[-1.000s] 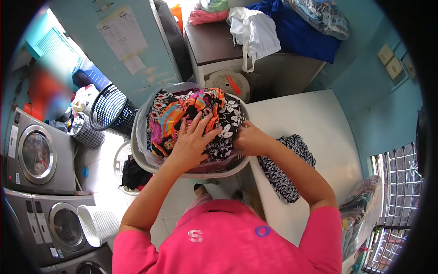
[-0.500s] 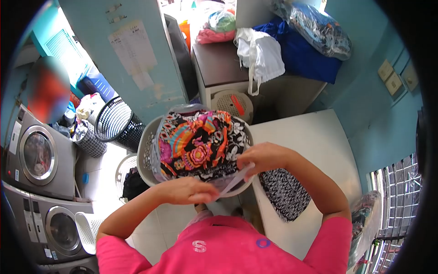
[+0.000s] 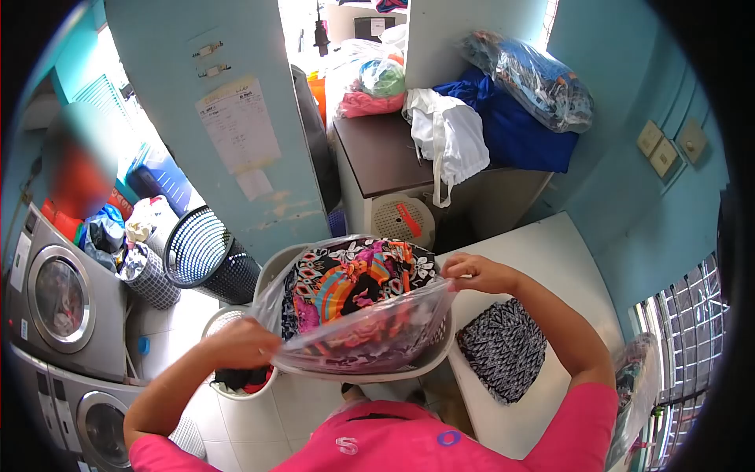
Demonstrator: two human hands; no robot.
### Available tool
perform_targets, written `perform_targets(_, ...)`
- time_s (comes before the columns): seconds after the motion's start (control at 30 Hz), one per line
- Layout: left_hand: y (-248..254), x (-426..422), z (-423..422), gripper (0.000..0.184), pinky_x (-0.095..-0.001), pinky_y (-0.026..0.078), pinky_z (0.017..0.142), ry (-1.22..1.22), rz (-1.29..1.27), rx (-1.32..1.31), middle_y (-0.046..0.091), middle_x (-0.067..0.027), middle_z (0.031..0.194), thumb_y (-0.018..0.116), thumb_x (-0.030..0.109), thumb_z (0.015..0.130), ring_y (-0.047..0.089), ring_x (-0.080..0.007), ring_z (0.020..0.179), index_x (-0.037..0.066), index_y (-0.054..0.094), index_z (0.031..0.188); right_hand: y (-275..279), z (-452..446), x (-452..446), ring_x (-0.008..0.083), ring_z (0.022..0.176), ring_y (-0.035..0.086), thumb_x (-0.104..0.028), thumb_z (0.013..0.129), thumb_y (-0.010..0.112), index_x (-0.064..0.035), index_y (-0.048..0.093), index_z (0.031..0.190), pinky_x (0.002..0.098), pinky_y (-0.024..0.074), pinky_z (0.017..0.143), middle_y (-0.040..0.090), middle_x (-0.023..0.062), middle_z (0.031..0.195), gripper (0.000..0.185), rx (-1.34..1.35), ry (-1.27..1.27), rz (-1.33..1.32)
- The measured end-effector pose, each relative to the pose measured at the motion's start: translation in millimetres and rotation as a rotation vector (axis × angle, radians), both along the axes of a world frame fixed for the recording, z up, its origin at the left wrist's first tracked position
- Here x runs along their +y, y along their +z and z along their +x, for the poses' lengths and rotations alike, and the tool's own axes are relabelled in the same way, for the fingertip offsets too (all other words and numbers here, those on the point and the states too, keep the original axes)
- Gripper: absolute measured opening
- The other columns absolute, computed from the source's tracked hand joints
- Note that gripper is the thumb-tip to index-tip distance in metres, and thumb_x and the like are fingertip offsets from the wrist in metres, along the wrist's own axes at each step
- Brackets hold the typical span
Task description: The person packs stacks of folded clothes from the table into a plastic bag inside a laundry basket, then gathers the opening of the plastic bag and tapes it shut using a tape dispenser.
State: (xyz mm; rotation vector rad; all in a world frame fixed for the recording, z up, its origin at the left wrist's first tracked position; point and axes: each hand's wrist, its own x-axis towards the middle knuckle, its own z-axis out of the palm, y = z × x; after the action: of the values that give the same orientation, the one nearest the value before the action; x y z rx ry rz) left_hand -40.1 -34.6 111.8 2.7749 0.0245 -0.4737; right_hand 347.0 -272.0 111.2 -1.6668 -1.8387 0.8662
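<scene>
Colourful flower-patterned fabric (image 3: 346,287) sits inside a clear plastic bag (image 3: 370,334), which lies in a white laundry basket (image 3: 429,363). My left hand (image 3: 242,344) grips the bag's rim on the left side, its fingers closed and a little blurred. On the right, my right hand (image 3: 478,274) pinches the same rim near the basket's far right edge. Between my hands the near side of the bag is pulled up in a taut sheet, covering the front of the fabric.
A black-and-white patterned folded cloth (image 3: 503,350) lies on the white table (image 3: 550,267) at right. Left are stacked washers (image 3: 63,299), a black basket (image 3: 208,259) and another person (image 3: 79,161). A white cloth bag (image 3: 448,138) hangs over the brown-topped cabinet (image 3: 377,157).
My hands have moved apart, left hand leftward and right hand rightward, spreading the bag's rim. The near plastic has risen over the fabric. The view has tilted up slightly.
</scene>
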Motion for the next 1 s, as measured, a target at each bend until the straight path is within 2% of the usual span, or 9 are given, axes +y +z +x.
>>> perform_targets(0.13,16,45,22,0.029,-0.0447,0.045,0.06,0.251,0.28,0.027,0.06,-0.0109,0.062,0.044,0.035,0.085,0.059,-0.032,0.061,0.01,0.058,0.081,0,-12,2,0.0159,0.086,0.052,-0.019,0.084,0.056,-0.0026,0.06,0.085,0.0282,0.0407,0.077,0.058,0.0075,0.08,0.017,0.245,-0.126,0.03)
perform_targets(0.23,3,66,68,0.028,-0.0431,0.045,0.067,0.296,0.264,-0.401,0.059,-0.0132,0.088,0.054,0.031,0.081,0.059,-0.0311,0.079,0.008,0.054,0.097,5,-21,7,0.0136,0.072,0.054,-0.024,0.086,0.054,-0.0045,0.06,0.081,0.027,0.042,0.069,0.058,0.0053,0.073,0.021,0.244,-0.212,-0.313)
perform_targets(0.37,-31,74,156,0.037,-0.0404,0.045,0.077,0.217,0.266,-0.487,0.057,-0.0131,0.1,0.057,0.031,0.077,0.057,-0.0305,0.091,0.008,0.052,0.106,10,-41,27,0.0194,0.06,0.056,-0.035,0.088,0.047,-0.0072,0.054,0.077,0.0346,0.0442,0.057,0.057,0.0065,0.066,0.031,-0.134,-0.315,-0.4)
perform_targets(0.43,-40,69,195,0.038,-0.0404,0.045,0.078,0.202,0.215,-0.416,0.058,-0.0129,0.099,0.057,0.031,0.077,0.057,-0.0302,0.092,0.008,0.052,0.107,-7,-47,33,0.0271,0.066,0.059,-0.032,0.086,0.046,-0.0079,0.05,0.085,0.0397,0.0458,0.059,0.059,0.0101,0.069,0.024,-0.706,-0.5,-0.173)
perform_targets(0.6,-62,60,246,0.021,-0.0413,0.048,0.066,-0.042,0.343,-0.166,0.063,-0.0121,0.08,0.057,0.027,0.076,0.062,-0.0289,0.081,0.009,0.061,0.085,-36,-42,46,0.0263,0.078,0.063,-0.013,0.067,0.06,-0.0077,0.064,0.078,0.0364,0.0507,0.066,0.064,0.0119,0.077,0.013,-0.947,-0.565,-0.368)
perform_targets(0.7,-55,66,258,0.014,-0.0397,0.049,0.064,0.054,0.501,-0.387,0.063,-0.0106,0.077,0.052,0.02,0.078,0.063,-0.0276,0.075,0.01,0.061,0.082,-39,-34,55,0.0258,0.077,0.064,-0.011,0.065,0.059,-0.0095,0.068,0.07,0.0347,0.0509,0.064,0.065,0.0121,0.077,0.01,-1.021,-0.696,-0.307)
perform_targets(0.77,-36,80,250,0.012,-0.0385,0.048,0.061,0.125,0.397,-0.566,0.062,-0.0112,0.072,0.05,0.015,0.079,0.063,-0.0283,0.07,0.01,0.06,0.078,-24,-33,52,0.0253,0.078,0.062,-0.014,0.067,0.061,-0.01,0.066,0.07,0.0348,0.0502,0.063,0.063,0.0077,0.075,0.007,-0.94,-0.747,-0.35)
perform_targets(0.9,23,93,200,0.015,-0.0386,0.046,0.06,0.319,0.037,-0.671,0.06,-0.0111,0.07,0.053,0.022,0.081,0.06,-0.0295,0.068,0.009,0.059,0.078,-7,-48,25,0.0228,0.077,0.055,-0.02,0.071,0.062,-0.007,0.059,0.066,0.0361,0.0464,0.063,0.053,0.0056,0.068,0.014,-0.741,-0.785,0.156)
perform_targets(1.0,38,73,170,0.018,-0.0373,0.045,0.062,0.369,0.171,-0.624,0.059,-0.0112,0.074,0.055,0.027,0.081,0.057,-0.0294,0.071,0.01,0.059,0.082,0,-48,18,0.022,0.072,0.05,-0.02,0.073,0.063,-0.0036,0.053,0.064,0.035,0.0426,0.061,0.048,0.0071,0.065,0.021,-0.541,-0.78,0.231)
